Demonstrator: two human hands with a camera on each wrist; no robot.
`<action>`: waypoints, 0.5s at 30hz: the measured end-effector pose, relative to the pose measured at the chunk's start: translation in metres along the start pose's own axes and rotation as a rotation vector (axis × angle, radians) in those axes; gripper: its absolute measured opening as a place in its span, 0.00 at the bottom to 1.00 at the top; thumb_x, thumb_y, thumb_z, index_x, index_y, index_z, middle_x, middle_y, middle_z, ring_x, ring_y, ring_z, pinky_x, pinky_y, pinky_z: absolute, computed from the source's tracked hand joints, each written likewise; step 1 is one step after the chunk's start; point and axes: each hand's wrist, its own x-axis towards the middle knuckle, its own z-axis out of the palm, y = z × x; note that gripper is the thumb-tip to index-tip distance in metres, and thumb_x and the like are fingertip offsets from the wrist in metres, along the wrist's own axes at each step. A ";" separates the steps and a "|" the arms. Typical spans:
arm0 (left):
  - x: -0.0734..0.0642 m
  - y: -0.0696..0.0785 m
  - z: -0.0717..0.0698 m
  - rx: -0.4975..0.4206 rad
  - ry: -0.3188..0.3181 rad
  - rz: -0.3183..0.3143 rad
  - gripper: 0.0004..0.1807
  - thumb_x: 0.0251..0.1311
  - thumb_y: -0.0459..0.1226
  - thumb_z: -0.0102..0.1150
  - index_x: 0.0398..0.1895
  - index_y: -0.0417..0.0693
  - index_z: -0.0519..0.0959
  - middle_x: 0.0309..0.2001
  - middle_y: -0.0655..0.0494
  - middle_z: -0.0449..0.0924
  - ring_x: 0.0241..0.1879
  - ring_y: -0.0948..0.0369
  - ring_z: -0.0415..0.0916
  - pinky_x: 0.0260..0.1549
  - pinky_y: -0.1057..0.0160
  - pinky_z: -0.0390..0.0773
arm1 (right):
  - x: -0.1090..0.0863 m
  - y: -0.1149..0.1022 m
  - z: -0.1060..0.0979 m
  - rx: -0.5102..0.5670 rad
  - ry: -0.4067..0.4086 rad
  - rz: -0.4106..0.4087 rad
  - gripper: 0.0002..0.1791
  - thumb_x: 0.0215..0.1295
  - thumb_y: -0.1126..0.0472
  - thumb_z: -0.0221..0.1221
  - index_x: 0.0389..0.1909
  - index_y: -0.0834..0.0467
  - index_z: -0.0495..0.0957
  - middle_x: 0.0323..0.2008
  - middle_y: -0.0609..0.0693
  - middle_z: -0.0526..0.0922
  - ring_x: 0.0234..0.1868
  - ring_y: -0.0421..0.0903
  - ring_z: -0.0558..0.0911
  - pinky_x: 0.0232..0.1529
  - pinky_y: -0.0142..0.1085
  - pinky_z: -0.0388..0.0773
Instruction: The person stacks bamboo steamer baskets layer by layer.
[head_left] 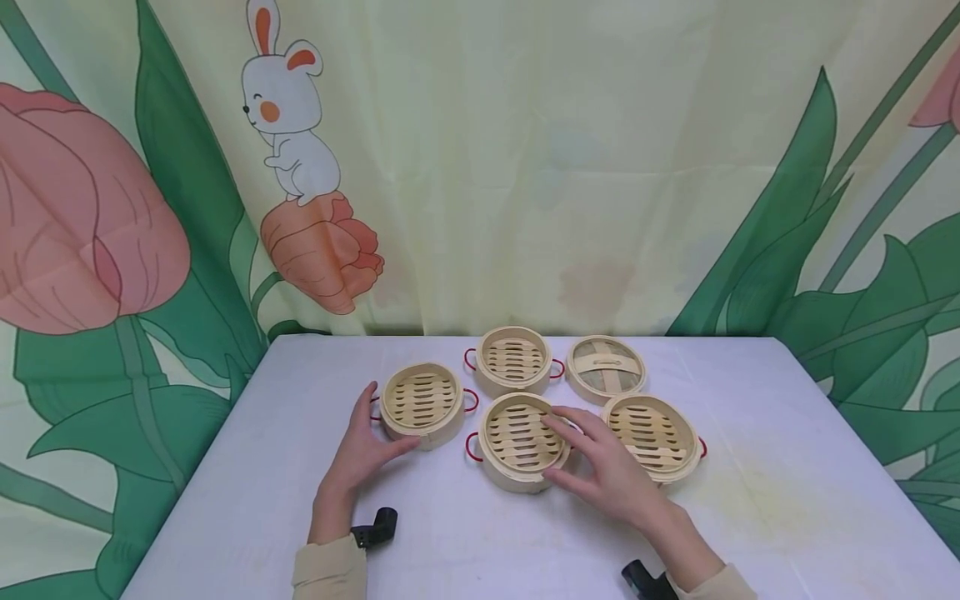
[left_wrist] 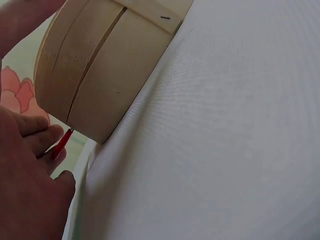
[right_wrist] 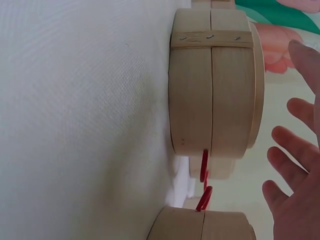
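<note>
Beside the left bamboo steamer basket (head_left: 422, 400), my left hand (head_left: 362, 450) has its thumb near the front rim and its fingers along the left side. In the left wrist view, fingers (left_wrist: 40, 135) lie by the red handle (left_wrist: 62, 144); whether they touch the basket wall is unclear. My right hand (head_left: 603, 462) is spread over the right edge of the front middle steamer basket (head_left: 522, 437). Air shows between those fingers and the basket (right_wrist: 215, 95) in the right wrist view. Both baskets have slatted bottoms and red handles.
Another steamer basket (head_left: 513, 358) stands at the back, next to a woven bamboo lid (head_left: 592, 385). A further basket (head_left: 648, 433) sits to the right, partly behind my right hand. A white cloth covers the table (head_left: 795, 492); a printed curtain (head_left: 510, 167) hangs behind.
</note>
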 end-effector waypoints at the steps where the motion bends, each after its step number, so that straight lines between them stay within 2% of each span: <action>1: 0.001 -0.001 0.000 0.003 -0.001 0.006 0.69 0.43 0.45 0.83 0.80 0.40 0.42 0.78 0.36 0.46 0.75 0.42 0.48 0.71 0.39 0.51 | 0.000 0.000 0.000 0.001 -0.005 0.002 0.35 0.57 0.52 0.74 0.66 0.53 0.76 0.65 0.56 0.73 0.66 0.54 0.71 0.62 0.51 0.69; 6: 0.002 -0.003 0.001 0.009 -0.007 0.028 0.68 0.43 0.44 0.84 0.79 0.38 0.44 0.76 0.37 0.50 0.70 0.44 0.55 0.69 0.41 0.55 | -0.002 0.001 0.003 0.005 -0.043 0.016 0.35 0.57 0.51 0.74 0.66 0.54 0.76 0.65 0.55 0.73 0.66 0.54 0.70 0.64 0.48 0.68; 10: 0.003 -0.005 0.000 0.021 -0.010 0.051 0.67 0.43 0.43 0.84 0.79 0.36 0.45 0.76 0.36 0.50 0.69 0.44 0.57 0.68 0.42 0.57 | -0.004 0.000 0.004 0.002 -0.074 0.034 0.36 0.56 0.50 0.74 0.66 0.53 0.76 0.67 0.55 0.72 0.67 0.54 0.69 0.64 0.52 0.67; 15: 0.004 -0.007 0.001 0.026 -0.007 0.079 0.66 0.42 0.42 0.84 0.78 0.36 0.47 0.75 0.35 0.50 0.69 0.44 0.57 0.68 0.42 0.58 | -0.004 0.002 0.007 -0.012 -0.066 -0.008 0.36 0.54 0.50 0.75 0.65 0.54 0.77 0.66 0.56 0.73 0.67 0.55 0.70 0.65 0.47 0.65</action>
